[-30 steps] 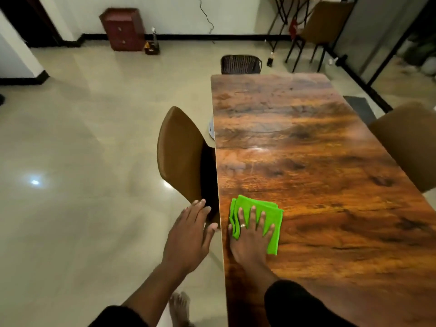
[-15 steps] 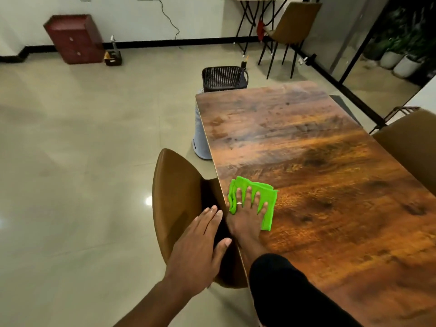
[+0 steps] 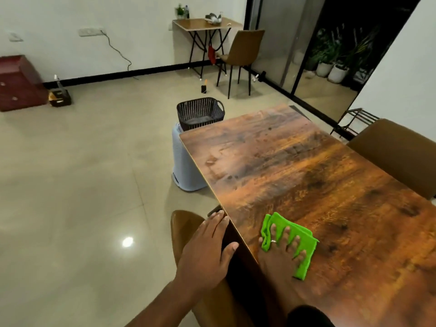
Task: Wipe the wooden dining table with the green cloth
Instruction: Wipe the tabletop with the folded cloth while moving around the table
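The wooden dining table runs from the lower right toward the middle of the view. A folded green cloth lies near the table's left edge. My right hand presses flat on the cloth with its fingers spread straight. My left hand hovers with straight fingers just off the table's left edge, above a brown chair tucked under the table. I cannot tell whether it touches the chair.
A second brown chair stands at the table's right side. Beyond the far corner are a dark woven basket and a pale blue bin. A small side table with another chair stands by the wall.
My right hand has slid the green cloth along the left edge of the table, and my left hand has followed beside the edge. My view has lifted and turned toward the far corner.
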